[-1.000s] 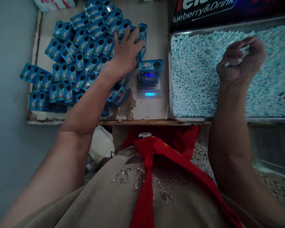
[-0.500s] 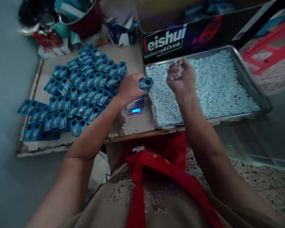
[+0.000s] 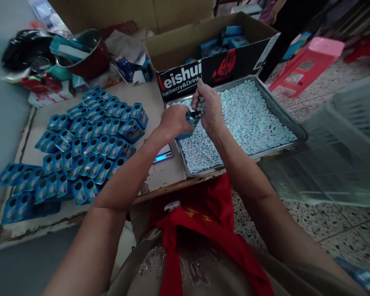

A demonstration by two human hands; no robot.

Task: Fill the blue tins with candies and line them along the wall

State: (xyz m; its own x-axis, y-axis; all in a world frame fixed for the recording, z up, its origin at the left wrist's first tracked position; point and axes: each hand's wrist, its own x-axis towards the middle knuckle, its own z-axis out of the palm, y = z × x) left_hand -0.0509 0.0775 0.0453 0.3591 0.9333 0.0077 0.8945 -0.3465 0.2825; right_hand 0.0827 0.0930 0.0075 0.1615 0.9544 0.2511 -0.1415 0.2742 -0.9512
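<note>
My left hand [image 3: 174, 119] is closed around a small blue box [image 3: 185, 132], held over the near left corner of a metal tray [image 3: 299, 132]. Cupped in my right hand [image 3: 212, 107] is a clump of small pale pellets [image 3: 200, 104], right at the box's opening. White and pale blue pellets [image 3: 249, 115] cover the tray's bottom. A flat scale with a lit blue display [image 3: 163, 157] lies below my left hand, partly hidden by my forearm. Many more blue boxes [image 3: 89, 146] with round dark holes stand in packed rows on the table's left.
Behind the tray stands an open black carton [image 3: 185, 80] with blue packs inside. A dark red pot [image 3: 94, 59] and a blue can [image 3: 125, 69] sit at the back left. To the right are a pink stool [image 3: 314, 61] and a translucent plastic crate [image 3: 342, 131].
My right hand has brought the pellets left, against the blue box in my left hand. The box now tips toward that hand. The camera view has shifted, showing more of the carton.
</note>
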